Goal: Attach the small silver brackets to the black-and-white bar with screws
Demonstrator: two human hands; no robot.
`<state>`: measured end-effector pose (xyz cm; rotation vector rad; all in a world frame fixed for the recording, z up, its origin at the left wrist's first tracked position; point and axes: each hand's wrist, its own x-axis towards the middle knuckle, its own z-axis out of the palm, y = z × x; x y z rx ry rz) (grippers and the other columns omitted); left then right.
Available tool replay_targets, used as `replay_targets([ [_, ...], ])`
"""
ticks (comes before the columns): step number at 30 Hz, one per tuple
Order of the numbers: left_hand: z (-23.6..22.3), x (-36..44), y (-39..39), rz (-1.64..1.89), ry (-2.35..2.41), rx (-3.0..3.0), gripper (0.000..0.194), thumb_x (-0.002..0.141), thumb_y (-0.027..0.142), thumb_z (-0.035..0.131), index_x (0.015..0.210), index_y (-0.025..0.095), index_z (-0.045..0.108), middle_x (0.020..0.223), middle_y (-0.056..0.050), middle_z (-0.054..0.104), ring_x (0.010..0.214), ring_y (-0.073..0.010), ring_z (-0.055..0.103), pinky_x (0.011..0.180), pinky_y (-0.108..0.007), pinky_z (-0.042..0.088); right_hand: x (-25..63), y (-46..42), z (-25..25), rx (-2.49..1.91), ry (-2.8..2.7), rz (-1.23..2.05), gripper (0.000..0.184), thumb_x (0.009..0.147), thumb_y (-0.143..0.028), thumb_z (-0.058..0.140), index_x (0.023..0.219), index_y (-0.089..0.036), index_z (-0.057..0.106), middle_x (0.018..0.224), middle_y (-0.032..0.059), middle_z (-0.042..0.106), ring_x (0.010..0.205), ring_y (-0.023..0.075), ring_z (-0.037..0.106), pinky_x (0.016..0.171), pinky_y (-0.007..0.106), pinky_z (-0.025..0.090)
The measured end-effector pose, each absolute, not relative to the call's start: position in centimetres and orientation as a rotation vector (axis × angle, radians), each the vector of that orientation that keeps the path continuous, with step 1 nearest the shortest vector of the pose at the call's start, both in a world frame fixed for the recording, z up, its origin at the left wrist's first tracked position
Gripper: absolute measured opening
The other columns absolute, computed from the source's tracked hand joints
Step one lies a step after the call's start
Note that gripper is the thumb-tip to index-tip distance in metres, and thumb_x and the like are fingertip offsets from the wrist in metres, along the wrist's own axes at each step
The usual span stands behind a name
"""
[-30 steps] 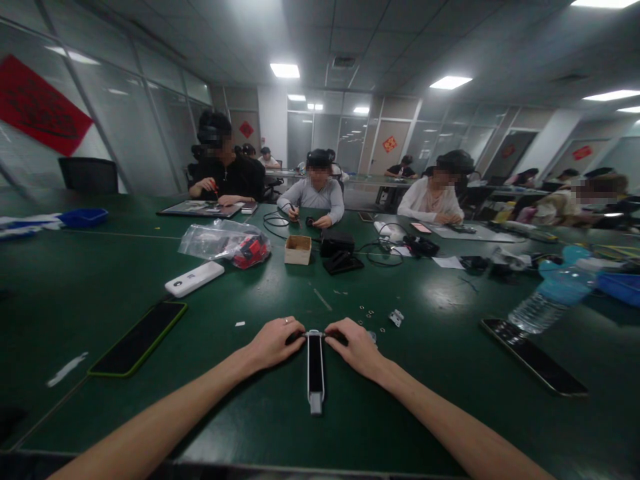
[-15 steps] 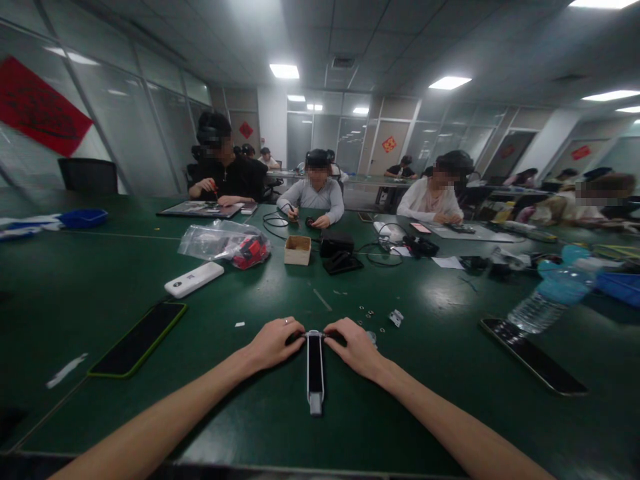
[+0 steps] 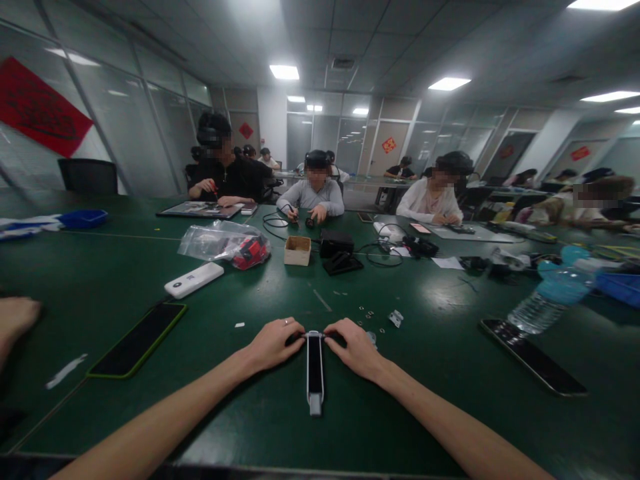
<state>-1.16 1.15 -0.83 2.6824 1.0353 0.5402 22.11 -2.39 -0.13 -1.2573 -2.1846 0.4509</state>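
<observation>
A slim white-framed device with a long black face lies on the table in front of me, its narrow grey end toward me. My left hand is closed, thumb and fingertips pinching at the left side of the device's far end. On the opposite side my right hand pinches in the same way. Little dark or metallic bits show between the fingertips and the device, too small to make out. Beyond my right hand lie several small rings, a small metal bracket and a clear piece partly hidden by that hand.
A green-edged phone and a white power bank lie left. To the right, a water bottle rests beside a dark phone. Ahead stand a small open box and a plastic bag. Another person's hand shows far left.
Another person's hand has come into view at the left edge. My own hands and the device stay in place.
</observation>
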Motion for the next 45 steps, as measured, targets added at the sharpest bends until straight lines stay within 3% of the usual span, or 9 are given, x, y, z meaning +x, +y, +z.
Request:
replay_targets([
  [14,-0.99,-1.06,1.28,0.536,1.055,2.696,0.016,0.088,0.028,0.048,0.095,0.018,0.059,0.085,-0.003,0.06,0.074,-0.0156,0.057,0.065,-0.024,0.043,21.83,-2.28,-0.24,-1.255,-2.211,0.4,0.016,0.082,-0.02,0.06,0.097,-0.016,0.063,0.092,0.006,0.065,0.086,0.0189,0.056,0.079,0.033,0.048],
  [45,-0.83,-1.04,1.15,0.54,1.049,2.677,0.016,0.088,0.027,0.048,0.096,0.018,0.059,0.084,-0.003,0.061,0.075,-0.0148,0.057,0.067,-0.024,0.043,21.59,-1.89,-0.75,-1.217,-2.264,0.323,0.013,0.086,-0.024,0.057,0.096,-0.018,0.064,0.092,0.0058,0.066,0.088,0.0186,0.058,0.08,0.033,0.048],
])
